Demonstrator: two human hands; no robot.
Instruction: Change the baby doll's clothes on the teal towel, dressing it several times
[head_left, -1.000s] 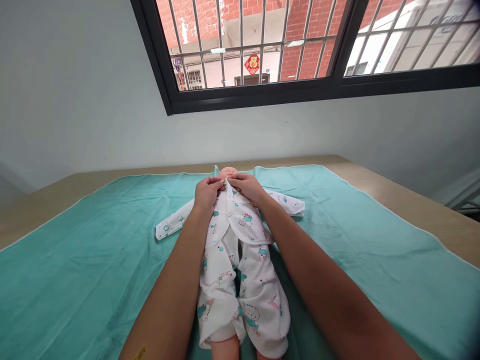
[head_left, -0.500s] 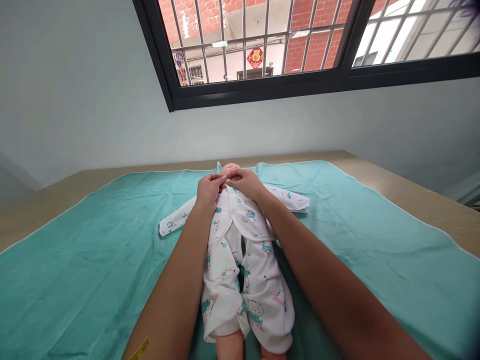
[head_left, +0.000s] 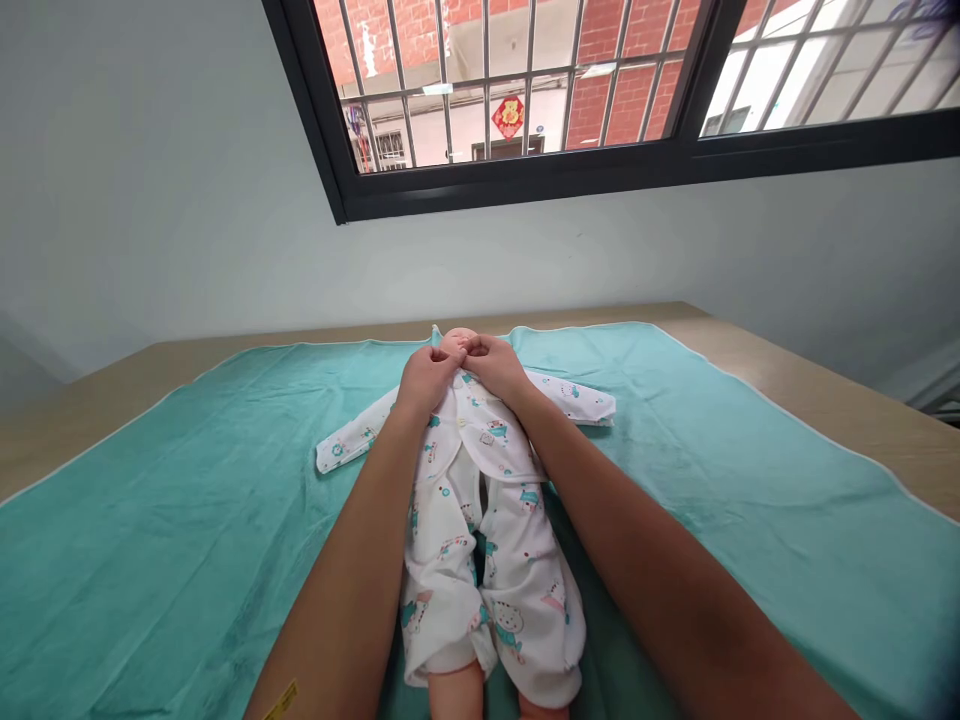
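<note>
A baby doll (head_left: 454, 690) lies on its back on a teal blanket (head_left: 712, 470), feet toward me. It wears a white printed baby suit (head_left: 487, 470) with its sleeves spread out sideways. My left hand (head_left: 424, 378) and my right hand (head_left: 495, 366) meet at the suit's collar, just under the doll's head (head_left: 454, 340). Both hands are closed, fingers pinching the fabric at the neck opening. My forearms run down either side of the doll's body.
The blanket covers most of a wooden table (head_left: 847, 400) that stands against a pale wall. A black-framed barred window (head_left: 525, 190) is above. The table's bare wood edge shows at the left (head_left: 90, 400) and the right.
Both hands have crept slightly up the doll's chest toward its chin and closed tighter together at the collar. The doll and the blanket lie as before.
</note>
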